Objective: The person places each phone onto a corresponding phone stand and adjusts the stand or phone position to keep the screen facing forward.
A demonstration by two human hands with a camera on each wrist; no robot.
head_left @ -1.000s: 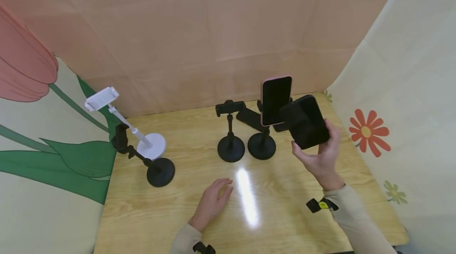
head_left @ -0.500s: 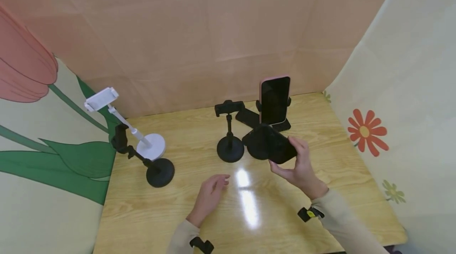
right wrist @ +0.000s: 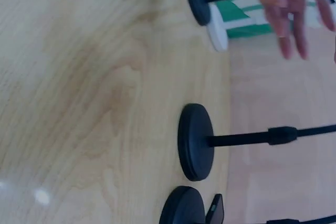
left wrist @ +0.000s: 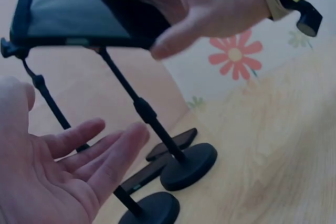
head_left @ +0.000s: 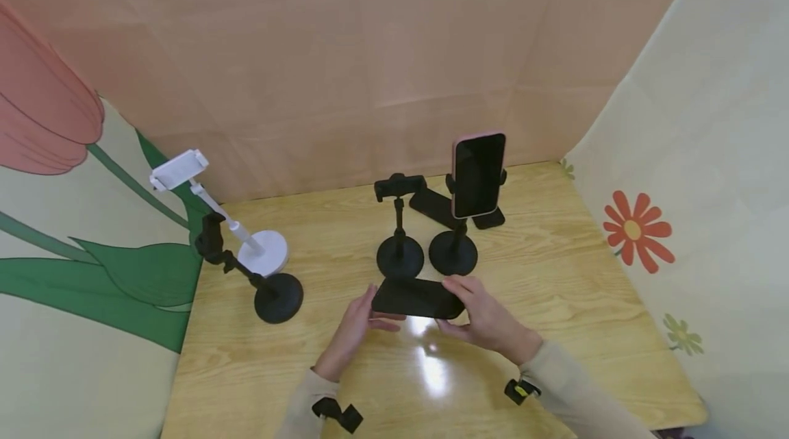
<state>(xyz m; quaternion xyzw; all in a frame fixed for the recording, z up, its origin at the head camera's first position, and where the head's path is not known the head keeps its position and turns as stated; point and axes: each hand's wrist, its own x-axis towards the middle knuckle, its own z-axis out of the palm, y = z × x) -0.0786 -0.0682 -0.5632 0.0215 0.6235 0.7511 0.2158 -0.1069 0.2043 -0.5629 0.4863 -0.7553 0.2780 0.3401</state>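
One black phone [head_left: 417, 298] lies crosswise (seemingly level), right hand [head_left: 487, 319] holding.

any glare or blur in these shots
Head view: sharp, with a white glare streak on the wooden table below the black phone. Left wrist view: the left hand is close and soft. Right wrist view: the fingers are motion-blurred.

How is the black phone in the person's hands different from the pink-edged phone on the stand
The black phone lies flat and sideways above the table, gripped by the right hand with the open left hand at its other end; the pink-edged phone stands upright, clamped on a black stand. The black phone has a dark rim, the other a pink one. Both screens are dark.
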